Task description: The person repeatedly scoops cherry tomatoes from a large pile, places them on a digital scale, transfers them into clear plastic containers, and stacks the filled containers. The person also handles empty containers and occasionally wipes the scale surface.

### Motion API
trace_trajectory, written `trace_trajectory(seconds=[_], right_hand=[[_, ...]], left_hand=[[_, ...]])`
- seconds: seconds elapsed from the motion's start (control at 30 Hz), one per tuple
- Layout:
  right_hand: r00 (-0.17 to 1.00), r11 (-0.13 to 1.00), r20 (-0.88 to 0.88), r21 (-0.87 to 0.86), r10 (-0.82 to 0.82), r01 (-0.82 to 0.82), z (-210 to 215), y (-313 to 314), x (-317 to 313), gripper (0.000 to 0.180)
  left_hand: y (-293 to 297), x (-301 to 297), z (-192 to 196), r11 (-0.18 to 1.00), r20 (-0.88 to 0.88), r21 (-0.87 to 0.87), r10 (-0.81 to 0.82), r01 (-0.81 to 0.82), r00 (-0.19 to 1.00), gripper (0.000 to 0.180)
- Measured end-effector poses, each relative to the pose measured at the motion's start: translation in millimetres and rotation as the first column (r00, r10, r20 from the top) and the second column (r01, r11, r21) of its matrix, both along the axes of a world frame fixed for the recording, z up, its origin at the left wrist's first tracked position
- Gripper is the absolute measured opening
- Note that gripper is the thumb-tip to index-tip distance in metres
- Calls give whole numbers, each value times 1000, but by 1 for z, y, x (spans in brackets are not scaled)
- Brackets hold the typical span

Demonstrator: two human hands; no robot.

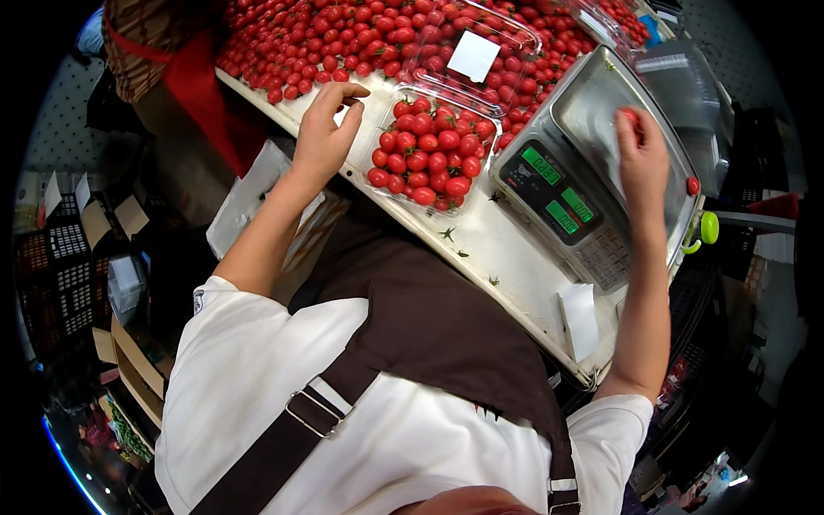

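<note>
Over the metal pan of a digital scale (592,103), my right hand (644,163) has its fingers closed on a small red cherry tomato (630,114), which is partly hidden by the fingertips. My left hand (324,137) is held above the table's edge, thumb and forefinger apart, with nothing seen in it. Close to its right stands a clear plastic clamshell box (468,204) filled with cherry tomatoes (421,154). The box's lid (438,81) is folded back, and a white label (473,57) is on it. Another single tomato (693,185) lies at the pan's right edge.
A large heap of cherry tomatoes (300,39) covers the far part of the white table (429,225). Stacked clear boxes (687,86) stand behind the scale. White paper (580,322) and green stem bits (447,233) lie nearer. Another person's red cloth (202,94) shows at the upper left.
</note>
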State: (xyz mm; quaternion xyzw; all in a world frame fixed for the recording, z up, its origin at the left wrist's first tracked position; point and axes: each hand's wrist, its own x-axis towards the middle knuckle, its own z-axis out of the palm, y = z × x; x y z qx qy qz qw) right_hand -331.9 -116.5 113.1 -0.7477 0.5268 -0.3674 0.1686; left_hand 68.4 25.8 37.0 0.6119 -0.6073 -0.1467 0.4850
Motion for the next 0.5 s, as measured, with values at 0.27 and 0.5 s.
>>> trace_trajectory(seconds=[0.27,0.5], right_hand=[[843,845,-372,-221,388,-486,-62,98,169,43],[819,815,-259,-154,513,-559,-65,105,155,52]], left_hand=[[0,-12,-10,996,-108,79,-27,35,994,18],[9,-14,-13,995,-109,92,-28,38,994,18]])
